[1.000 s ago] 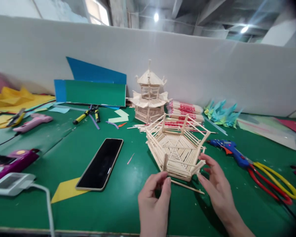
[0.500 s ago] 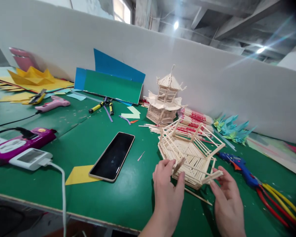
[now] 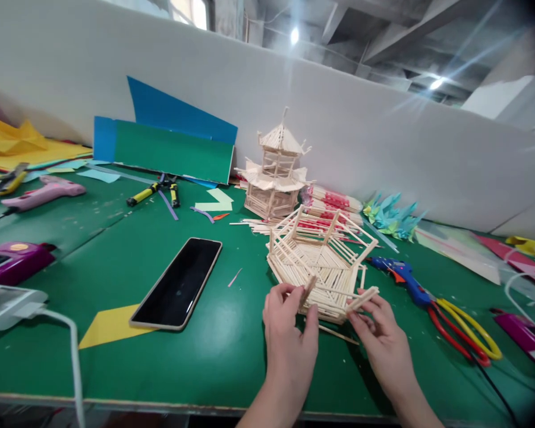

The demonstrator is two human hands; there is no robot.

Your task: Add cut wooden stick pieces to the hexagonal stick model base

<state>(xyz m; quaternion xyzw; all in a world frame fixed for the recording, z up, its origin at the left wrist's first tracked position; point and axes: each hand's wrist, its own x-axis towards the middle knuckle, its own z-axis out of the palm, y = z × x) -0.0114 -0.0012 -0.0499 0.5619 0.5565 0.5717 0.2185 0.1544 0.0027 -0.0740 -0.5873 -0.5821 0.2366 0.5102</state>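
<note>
One corner post [image 3: 363, 299] is pinched in the nearly closed right hand [image 3: 380, 334]; the left hand [image 3: 289, 333], loosely curled, is at a second post [image 3: 309, 289], whether gripping I cannot tell. Both posts belong to a stick frame [image 3: 317, 255] on the green bench [image 3: 214, 368]. Beyond stands a stick pagoda [image 3: 274, 178].

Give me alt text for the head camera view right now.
A person's left hand and right hand touch an open stick frame on a green table. A stick pagoda stands behind, a phone lies left, a blue glue gun right.
</note>
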